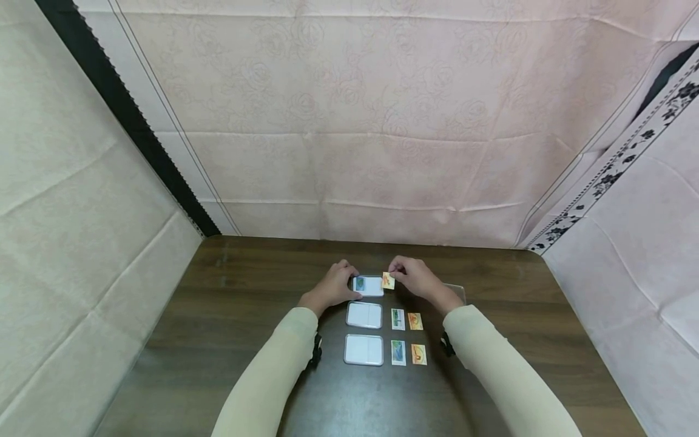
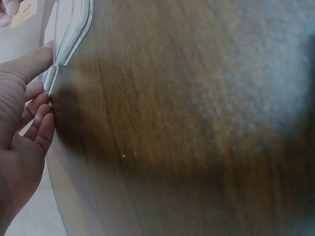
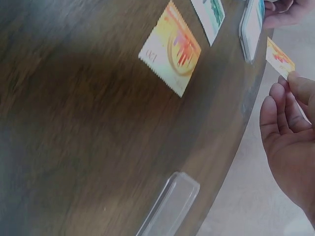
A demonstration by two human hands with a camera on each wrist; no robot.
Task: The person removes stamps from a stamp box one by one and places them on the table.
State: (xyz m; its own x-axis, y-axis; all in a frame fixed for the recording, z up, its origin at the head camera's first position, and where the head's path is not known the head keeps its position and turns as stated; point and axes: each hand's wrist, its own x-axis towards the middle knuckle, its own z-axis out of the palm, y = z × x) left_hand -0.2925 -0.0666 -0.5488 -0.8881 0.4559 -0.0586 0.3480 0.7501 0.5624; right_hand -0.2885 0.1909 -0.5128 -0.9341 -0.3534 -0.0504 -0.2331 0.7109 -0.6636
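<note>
My right hand (image 1: 417, 279) pinches an orange postage stamp (image 1: 388, 280) between thumb and fingertips, upright over the right end of the farthest white case (image 1: 373, 291). A blue-green stamp (image 1: 360, 283) lies in the left part of that case. With thumb at its near edge and fingers at its far side, my left hand (image 1: 333, 284) holds the case by its left end. In the right wrist view, the pinched stamp (image 3: 279, 58) shows its orange picture side. The left wrist view has the left thumb (image 2: 37, 63) against the clear rim of a case.
Nearer on the table stand a middle white case (image 1: 364, 315) and a near white case (image 1: 363, 350). Beside them lie two blue-green stamps (image 1: 398, 352) and two orange stamps (image 1: 418, 354). A clear plastic box (image 3: 172, 204) sits by the right wrist, partly hidden in the head view.
</note>
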